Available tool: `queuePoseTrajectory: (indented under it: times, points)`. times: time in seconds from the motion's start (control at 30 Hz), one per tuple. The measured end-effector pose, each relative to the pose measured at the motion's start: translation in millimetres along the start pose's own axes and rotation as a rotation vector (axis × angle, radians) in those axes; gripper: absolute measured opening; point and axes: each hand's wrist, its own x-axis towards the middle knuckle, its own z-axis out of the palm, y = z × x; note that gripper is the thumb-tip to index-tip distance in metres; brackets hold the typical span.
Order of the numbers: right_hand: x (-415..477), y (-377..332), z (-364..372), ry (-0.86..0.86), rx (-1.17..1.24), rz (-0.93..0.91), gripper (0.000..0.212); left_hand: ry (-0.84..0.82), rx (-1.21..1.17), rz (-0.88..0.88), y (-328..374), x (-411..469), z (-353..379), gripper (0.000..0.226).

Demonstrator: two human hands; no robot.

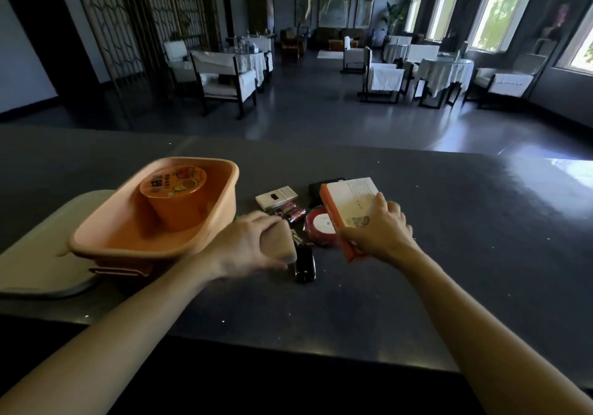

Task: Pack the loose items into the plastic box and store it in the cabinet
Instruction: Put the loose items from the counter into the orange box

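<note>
Dim dining hall, dark tabletop (pixel 449 222). Orange box (pixel 221 218) sits left on beige lid (pixel 48 238), cup (pixel 175 202) inside. My left hand (pixel 250 241) grips tan pouch (pixel 279 238) just beside box's right wall. My right hand (pixel 378 228) grasps book (pixel 349 199), tilted, over red tape roll (pixel 319 226). Between hands: candy (pixel 290 212), white pack (pixel 276 197), black key fob (pixel 305 262), loose on tabletop.

Dark speckled counter (pixel 417 254): spans the foreground. Beyond the counter, far left: tall lattice screen (pixel 144 23). Beyond it, left of centre: white-covered armchair (pixel 224 77). Beyond it, to the right: round table (pixel 446 74) under a pale cloth, with white-covered chairs (pixel 383 77) beside it. Wall opposite the counter: three framed pictures (pixel 333 8) and a potted plant (pixel 393 16). Right of the counter: arched windows (pixel 503 6) above a glossy grey floor (pixel 321 109)
</note>
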Motion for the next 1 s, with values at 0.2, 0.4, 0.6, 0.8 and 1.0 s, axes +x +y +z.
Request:
queuePoseTrajectory:
  times: [0.2, 0.4, 0.6, 0.8, 1.0]
  points:
    - [7, -52, -10, 0.014, 0.040, -0.109, 0.108, 0.163, -0.172, -0.086, -9, -16, -78, 0.088]
    - [17, -123, 7, -0.007, 0.097, -0.190, 0.104, 0.225, -0.143, -0.116, -48, -27, -140, 0.086]
    - [29, -204, 44, -0.008, 0.124, -0.248, 0.103, 0.163, -0.065, -0.022, -112, -37, -153, 0.079]
    - [40, -247, 73, 0.027, 0.170, -0.200, 0.105, -0.058, -0.048, 0.075, -157, -27, -144, 0.088]
    - [50, -255, 83, -0.018, 0.203, -0.150, 0.098, -0.211, 0.124, 0.205, -177, -22, -125, 0.081]
